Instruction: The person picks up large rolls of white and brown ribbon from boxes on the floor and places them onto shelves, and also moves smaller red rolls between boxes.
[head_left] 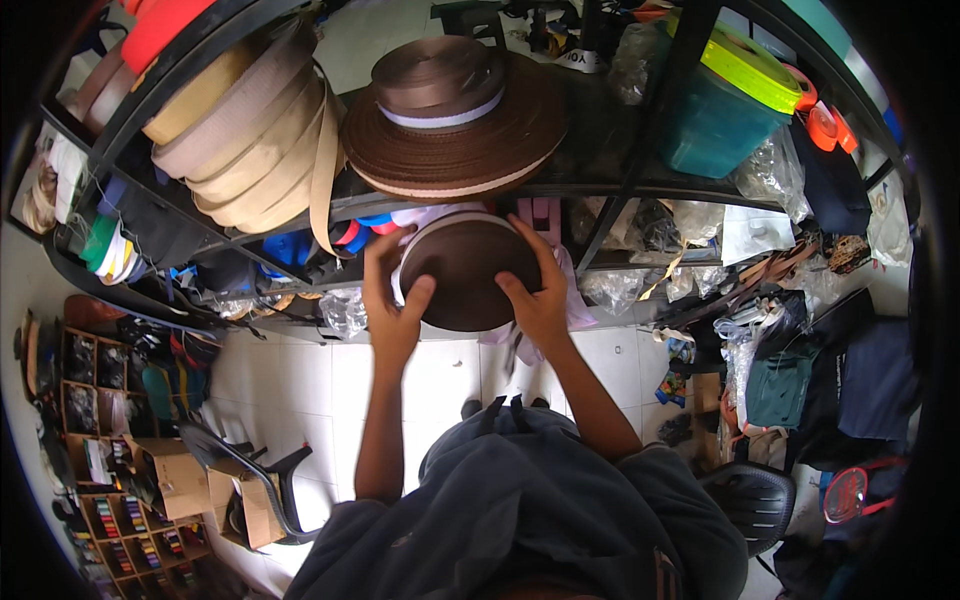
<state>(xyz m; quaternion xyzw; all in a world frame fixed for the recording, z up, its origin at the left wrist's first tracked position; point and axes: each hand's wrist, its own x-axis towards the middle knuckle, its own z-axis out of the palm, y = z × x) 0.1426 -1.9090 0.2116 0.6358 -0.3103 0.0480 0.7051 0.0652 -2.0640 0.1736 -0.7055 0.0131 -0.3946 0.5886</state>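
Observation:
Between my two hands is a dark brown roll of webbing strap (462, 278) with a pale edge along its far side. My left hand (388, 290) grips its left rim, thumb lying on the flat face. On the opposite rim, my right hand (540, 290) holds it the same way. Just beyond, on the black shelf, lies a wide brown webbing roll (450, 150), with a smaller brown roll (436, 75) stacked on top. Several beige webbing rolls (250, 140) lean together to the left, a loose strap end hanging over the shelf edge.
A teal tub with a yellow lid (735, 110) stands on the shelf at right. Plastic bags (612, 290) and fabric pieces fill the lower shelf. Black chairs (750, 500) flank me; cardboard boxes (175, 475) and a wooden thread rack (125, 540) are at left.

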